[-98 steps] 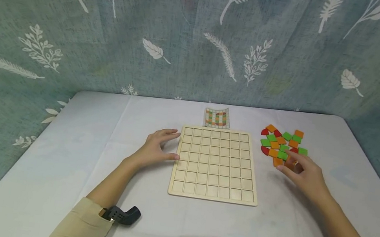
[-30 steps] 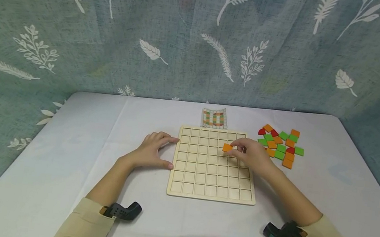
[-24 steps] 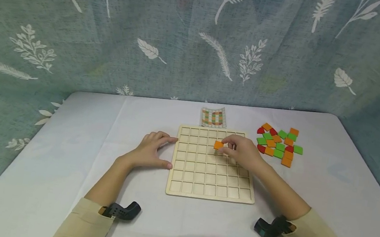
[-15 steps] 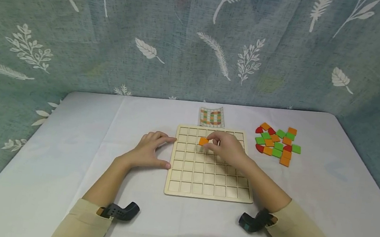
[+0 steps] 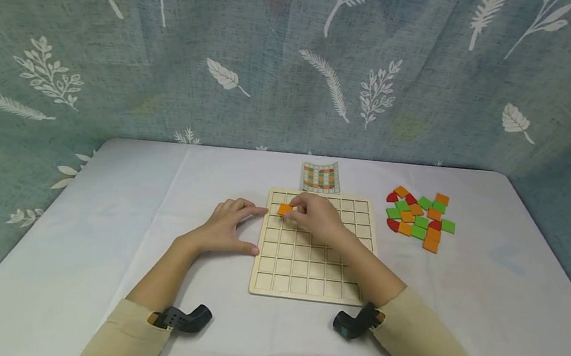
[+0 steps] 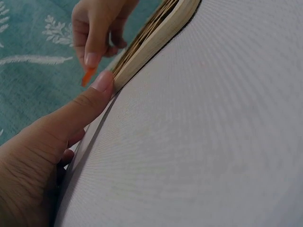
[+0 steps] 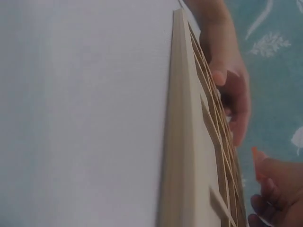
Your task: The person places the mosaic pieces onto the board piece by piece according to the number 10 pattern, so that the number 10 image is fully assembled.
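A square orange tile (image 5: 285, 209) is pinched between the thumb and fingers of my right hand (image 5: 315, 217). That hand is over the upper left part of a pale wooden grid board (image 5: 301, 269), and the tile appears raised above the board in the left wrist view. My left hand (image 5: 228, 224) touches the board's left edge with thumb and forefinger, its fingers spread. In the left wrist view the left thumb (image 6: 90, 101) lies against the board's rim, with the orange tile (image 6: 88, 76) beyond it. The right forearm covers some of the grid cells.
Loose tiles in orange, green and red (image 5: 419, 221) lie to the right of the board. A small printed pattern card (image 5: 321, 176) lies just behind the board. The table has a white cloth (image 5: 210, 180), with a leaf-patterned curtain (image 5: 258, 50) behind it.
My right hand has picked up an orange tile from the pile and carried it leftward across the board. The left hand has stayed at the board's left edge, its thumb slightly lower.
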`<action>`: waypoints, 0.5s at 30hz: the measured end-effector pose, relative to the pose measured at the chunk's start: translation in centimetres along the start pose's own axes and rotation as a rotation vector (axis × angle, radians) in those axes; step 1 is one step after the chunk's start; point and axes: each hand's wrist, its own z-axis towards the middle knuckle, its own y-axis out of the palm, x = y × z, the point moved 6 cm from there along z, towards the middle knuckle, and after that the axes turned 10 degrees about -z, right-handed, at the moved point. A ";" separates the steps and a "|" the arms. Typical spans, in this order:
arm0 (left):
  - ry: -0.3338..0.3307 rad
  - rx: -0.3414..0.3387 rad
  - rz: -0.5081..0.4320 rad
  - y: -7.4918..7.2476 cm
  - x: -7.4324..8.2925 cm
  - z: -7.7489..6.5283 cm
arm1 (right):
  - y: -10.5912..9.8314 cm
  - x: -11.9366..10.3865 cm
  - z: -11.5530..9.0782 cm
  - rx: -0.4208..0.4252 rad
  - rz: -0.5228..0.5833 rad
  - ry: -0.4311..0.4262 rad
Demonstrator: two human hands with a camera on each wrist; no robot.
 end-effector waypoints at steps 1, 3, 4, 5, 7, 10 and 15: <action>0.004 0.001 0.000 0.0 0.0 0.0 | 0.2 -0.1 0.2 -0.001 0.002 0.004; 0.011 0.003 -0.004 0.0 0.1 0.0 | 0.6 -0.2 0.5 -0.002 0.004 0.013; 0.013 0.004 -0.006 0.0 0.2 -0.1 | 0.8 -0.2 0.7 -0.005 0.004 0.019; 0.015 0.003 -0.007 0.0 0.2 -0.1 | 1.0 -0.3 0.8 -0.007 0.000 0.024; 0.013 -0.001 -0.009 0.0 0.2 -0.1 | 1.3 -0.4 1.1 -0.010 -0.011 0.030; 0.003 -0.007 -0.005 0.1 0.2 -0.1 | 1.6 -0.5 1.3 -0.007 -0.043 0.030; -0.001 -0.003 0.004 0.0 0.2 -0.2 | 1.7 -0.7 1.7 0.012 -0.093 0.017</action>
